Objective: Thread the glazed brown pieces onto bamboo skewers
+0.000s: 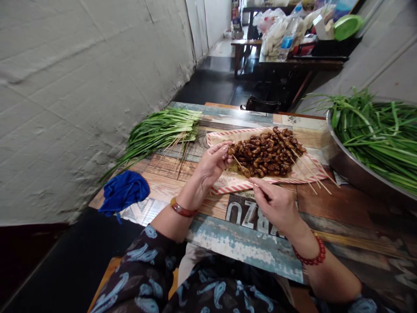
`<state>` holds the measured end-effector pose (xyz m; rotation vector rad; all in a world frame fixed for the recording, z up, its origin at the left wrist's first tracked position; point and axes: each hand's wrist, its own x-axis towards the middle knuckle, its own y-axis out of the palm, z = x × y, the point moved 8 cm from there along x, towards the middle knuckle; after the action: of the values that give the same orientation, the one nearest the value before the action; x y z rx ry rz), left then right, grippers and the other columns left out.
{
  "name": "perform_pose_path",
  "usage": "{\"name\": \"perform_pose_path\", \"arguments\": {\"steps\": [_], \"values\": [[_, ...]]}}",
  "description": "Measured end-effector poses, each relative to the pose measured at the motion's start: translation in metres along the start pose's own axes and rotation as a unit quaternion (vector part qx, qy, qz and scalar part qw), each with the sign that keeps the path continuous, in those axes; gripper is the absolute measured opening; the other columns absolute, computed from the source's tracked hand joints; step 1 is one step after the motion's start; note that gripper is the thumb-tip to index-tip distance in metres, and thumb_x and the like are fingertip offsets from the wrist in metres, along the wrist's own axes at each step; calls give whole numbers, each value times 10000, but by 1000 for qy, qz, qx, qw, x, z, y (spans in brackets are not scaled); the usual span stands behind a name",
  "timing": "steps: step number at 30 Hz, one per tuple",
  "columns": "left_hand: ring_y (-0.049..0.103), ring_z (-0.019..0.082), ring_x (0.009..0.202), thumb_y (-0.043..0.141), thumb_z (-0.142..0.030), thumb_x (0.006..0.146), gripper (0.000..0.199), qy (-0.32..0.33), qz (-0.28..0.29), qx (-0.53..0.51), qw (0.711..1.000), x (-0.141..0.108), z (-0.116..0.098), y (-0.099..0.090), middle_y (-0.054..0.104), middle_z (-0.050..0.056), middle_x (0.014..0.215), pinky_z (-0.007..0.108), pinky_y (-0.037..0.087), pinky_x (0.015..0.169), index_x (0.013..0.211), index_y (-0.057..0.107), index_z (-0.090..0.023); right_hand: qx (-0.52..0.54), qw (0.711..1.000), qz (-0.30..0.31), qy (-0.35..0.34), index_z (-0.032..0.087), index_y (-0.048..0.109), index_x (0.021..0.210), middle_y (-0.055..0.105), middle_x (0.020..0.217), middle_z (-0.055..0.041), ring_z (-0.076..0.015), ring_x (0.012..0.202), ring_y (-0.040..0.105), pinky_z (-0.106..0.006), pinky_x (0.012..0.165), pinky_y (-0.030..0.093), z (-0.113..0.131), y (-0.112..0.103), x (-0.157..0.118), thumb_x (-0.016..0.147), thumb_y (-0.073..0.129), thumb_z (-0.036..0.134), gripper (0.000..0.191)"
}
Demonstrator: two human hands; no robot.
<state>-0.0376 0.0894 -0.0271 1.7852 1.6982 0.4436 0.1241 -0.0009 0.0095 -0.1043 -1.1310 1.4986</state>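
Note:
My left hand (pixel 213 163) is closed, pinching a small glossy brown piece (pixel 230 151) that looks like an insect pupa, at the far tip of a thin wooden skewer (pixel 237 161). Another such piece is threaded on that skewer, close to my right hand (pixel 275 202), whose fingers are closed around the skewer's near end. Just beyond my hands lies a heap of the dark brown pupa-like pieces (pixel 263 152), on a sheet of paper with a red-striped border (pixel 224 187). Several loaded skewers (pixel 312 171) stick out from the heap's right side.
Green chives (pixel 159 130) lie at the table's left, with loose skewers (pixel 179 152) beside them. A blue cloth (pixel 125 191) rests at the left edge. On the right stands a metal basin (pixel 358 167) of long green leaves (pixel 374 126). Bags and a water bottle (pixel 288 37) occupy another table behind.

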Motion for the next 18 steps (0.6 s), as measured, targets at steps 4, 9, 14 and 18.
{"name": "perform_pose_path", "arguments": {"steps": [4,9,14,18], "values": [[547,49,600,823,-206,660,287,5,3,3,1000,0,0,0,647,7,731,166,453,583,911,710,-122,4,1000,-1,0,174,703,1093,763,1006,-83,-192,842,740,-298,758,597,0,-1,1,918,479,174,284],[521,42,581,822,-202,662,286,10,1,5,1000,-1,-1,1,642,1,700,168,452,587,917,721,-119,7,1000,-5,2,185,708,1085,765,995,-80,-191,832,741,-287,754,598,1,-1,2,917,481,176,283],[549,53,619,833,-218,647,296,21,3,15,1000,-2,-2,2,649,1,711,164,451,591,909,728,-129,15,1000,-2,-2,185,707,1103,762,1005,-81,-193,846,739,-301,776,600,2,-1,2,921,480,176,292],[574,58,647,830,-222,652,287,25,3,26,999,-2,-2,2,662,0,740,169,463,610,910,731,-144,27,1000,-4,0,203,711,1106,764,1002,-71,-188,834,740,-296,772,604,2,-2,2,918,480,174,299]]}}
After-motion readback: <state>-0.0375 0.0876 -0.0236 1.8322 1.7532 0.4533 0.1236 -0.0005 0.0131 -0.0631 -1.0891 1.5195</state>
